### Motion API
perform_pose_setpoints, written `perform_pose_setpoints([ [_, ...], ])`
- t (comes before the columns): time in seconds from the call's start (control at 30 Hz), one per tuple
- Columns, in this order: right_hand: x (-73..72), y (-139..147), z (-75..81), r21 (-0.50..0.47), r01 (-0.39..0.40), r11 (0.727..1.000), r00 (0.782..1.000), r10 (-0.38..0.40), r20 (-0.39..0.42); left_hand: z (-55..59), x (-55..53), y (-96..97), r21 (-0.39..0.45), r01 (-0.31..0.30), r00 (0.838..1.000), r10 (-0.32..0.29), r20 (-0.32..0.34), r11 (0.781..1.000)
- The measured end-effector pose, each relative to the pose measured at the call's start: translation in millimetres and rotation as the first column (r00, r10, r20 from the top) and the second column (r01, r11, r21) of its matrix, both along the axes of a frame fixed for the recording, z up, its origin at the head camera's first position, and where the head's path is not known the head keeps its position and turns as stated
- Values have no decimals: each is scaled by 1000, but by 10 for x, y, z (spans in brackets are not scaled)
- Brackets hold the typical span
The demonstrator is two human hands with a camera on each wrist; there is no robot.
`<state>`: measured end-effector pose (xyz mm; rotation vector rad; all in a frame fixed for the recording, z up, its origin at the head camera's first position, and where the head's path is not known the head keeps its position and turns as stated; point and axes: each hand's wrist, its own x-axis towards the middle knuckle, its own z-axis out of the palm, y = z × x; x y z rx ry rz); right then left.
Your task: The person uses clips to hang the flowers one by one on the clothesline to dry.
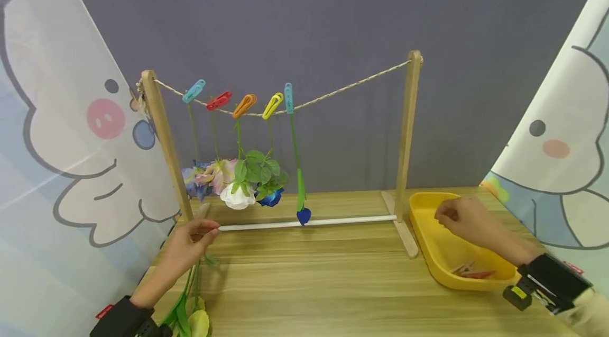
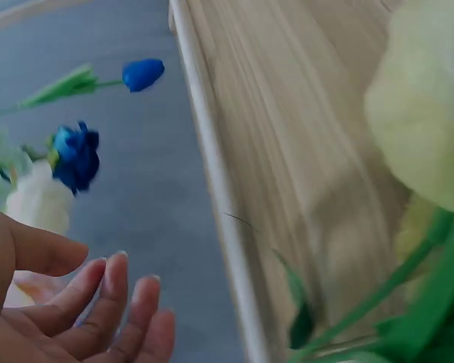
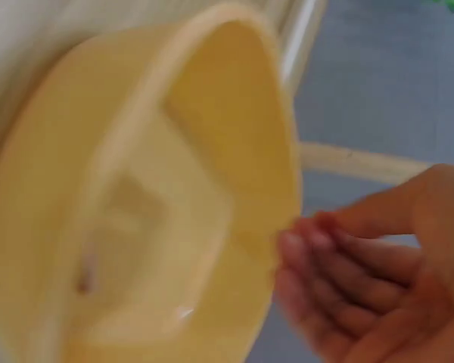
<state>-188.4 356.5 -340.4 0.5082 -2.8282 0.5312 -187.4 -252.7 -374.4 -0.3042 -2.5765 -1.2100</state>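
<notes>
My left hand [image 1: 187, 244] hovers near the left end of the white rod [image 1: 266, 226], its fingers loosely bent and holding nothing; in the left wrist view thumb and fingertips are apart. My right hand [image 1: 468, 220] is above the yellow basin [image 1: 423, 252]. Its fingers bend loosely toward the thumb, with nothing visible between them. A few clothespins [image 1: 476, 273] lie in the basin. From the rope [image 1: 352, 85], several flowers hang head down by clothespins: a purple-blue one [image 1: 195, 181], a pink one [image 1: 221, 175], a white rose [image 1: 238, 197], a blue rose [image 1: 270, 198] and a blue tulip [image 1: 303, 216].
Wooden posts [image 1: 405, 136] hold the rope at both ends, with the white rod low between them. Yellow flowers [image 1: 199, 322] with green stems lie on the wooden table [image 1: 333, 284] under my left forearm. A grey cloth [image 1: 309, 19] hangs behind, with cartoon-printed curtains [image 1: 62, 115] at the sides.
</notes>
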Motion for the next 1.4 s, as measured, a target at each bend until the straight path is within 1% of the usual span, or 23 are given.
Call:
perform_pose_setpoints([
  [0.07,43,138,-104,24,23,999,994,-25,108,-27,-15,-87,-12,-24,996,25,88,1000],
  [0.13,85,259,-190,36,41,998,976,-48,210,-56,-31,-163,-23,-35,987,38,155,999],
  [0.17,108,309,-224,40,42,998,966,-51,255,-73,-35,-198,-28,-37,983,42,178,999],
  [0.27,162,413,-303,46,40,998,946,-53,321,-132,-46,-303,-76,-48,977,63,202,996],
  [0.33,188,446,-339,47,35,998,940,-49,337,-177,-52,-373,-86,-55,975,72,209,995],
  [0.4,202,458,-366,46,34,998,942,-48,332,-219,-63,-438,-82,-60,973,77,217,995],
  [0.5,207,450,-390,42,68,997,938,-78,338,-275,-87,-519,-75,-63,973,78,217,995],
  [0.63,189,422,-402,48,116,992,934,-126,335,-337,-123,-598,-103,-50,962,76,263,993],
  [0.67,181,415,-404,54,123,991,936,-134,326,-347,-132,-611,-105,-40,955,69,287,994],
  [0.8,147,395,-416,79,126,989,948,-143,284,-386,-155,-637,-111,-2,922,45,385,994],
  [0.87,135,388,-424,90,126,988,954,-146,262,-402,-154,-633,-83,2,907,33,420,997],
  [0.93,124,380,-434,98,127,987,960,-147,237,-412,-147,-624,-55,-1,900,25,435,998],
  [1.03,108,365,-448,105,119,987,971,-137,194,-422,-138,-616,-30,-15,901,26,432,999],
  [1.13,96,347,-459,107,122,987,976,-139,167,-424,-134,-630,-80,-20,910,51,411,997],
  [1.2,93,337,-470,101,137,985,975,-152,163,-427,-136,-646,-115,-19,915,63,397,993],
  [1.3,89,335,-478,91,156,984,974,-169,151,-435,-137,-659,-154,-28,918,86,386,988],
  [1.4,95,338,-487,78,179,981,972,-188,143,-469,-143,-665,-196,-36,927,106,359,980],
])
